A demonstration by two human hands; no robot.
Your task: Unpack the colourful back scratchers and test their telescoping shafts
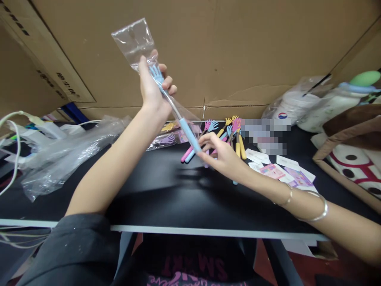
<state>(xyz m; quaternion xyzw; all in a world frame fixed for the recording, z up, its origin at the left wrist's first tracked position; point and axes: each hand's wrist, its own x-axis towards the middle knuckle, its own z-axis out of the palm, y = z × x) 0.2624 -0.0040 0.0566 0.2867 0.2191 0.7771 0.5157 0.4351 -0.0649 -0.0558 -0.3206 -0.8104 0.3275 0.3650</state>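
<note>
Above the black table (160, 202), as the head view shows, a blue back scratcher (175, 109) is held in the air inside a clear plastic bag (133, 37). At one end it has a small light-blue head shaped like a hand with spread fingers; next comes a slim metallic shaft, then a smooth, straight light-blue handle at the other end. The bag is long, narrow and shiny; its flat top part reaches well past the scratcher's head and catches the light.

The long axis runs on a slant, from upper left to lower right across the view. The hand-shaped head points up and to the left, while the handle end points down and to the right.

The left hand (154, 85) is wrapped around the bag and scratcher near the head, thumb on one side and fingers curled on the other. The right hand (224, 155), fingers bent, has its fingertips at the lower handle end; whether they pinch it or only touch it, I cannot tell.

Behind the right hand, a loose heap of back scratchers (238, 139) in pink, blue and yellow lies on the table. Just to its right are scattered small cards (272, 171), some white, some printed pink or purple.
</note>
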